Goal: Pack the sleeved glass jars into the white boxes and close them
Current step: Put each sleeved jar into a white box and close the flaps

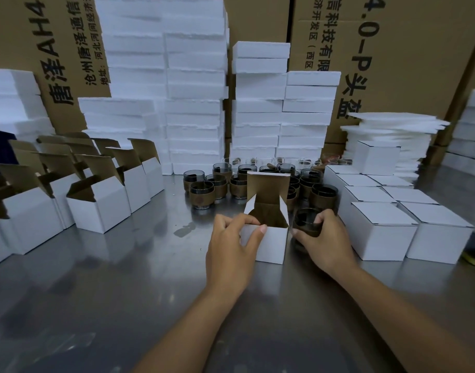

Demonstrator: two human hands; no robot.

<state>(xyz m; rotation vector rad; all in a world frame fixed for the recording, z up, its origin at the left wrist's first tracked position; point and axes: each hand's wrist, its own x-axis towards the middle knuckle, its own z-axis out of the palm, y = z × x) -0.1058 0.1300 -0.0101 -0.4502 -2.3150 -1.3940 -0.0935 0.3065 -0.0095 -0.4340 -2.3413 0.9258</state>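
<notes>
An open white box [272,244] with a brown inside stands mid-table, its lid flap upright. My left hand [232,247] grips the box's left wall, thumb on the rim. Just right of the box, my right hand [326,240] holds a dark glass jar with a brown sleeve [303,224] by its rim and side. Behind the box stands a cluster of several more sleeved jars [204,195]. Several open empty white boxes [99,208] wait at the left. Several closed white boxes [379,232] are grouped at the right.
The steel table [123,292] is shiny and reflective. Tall stacks of white foam blocks [196,103] line the back, with flat foam sheets [392,130] at back right. Large brown cartons [406,49] form the wall behind. A yellow-black object [473,255] lies at the right edge.
</notes>
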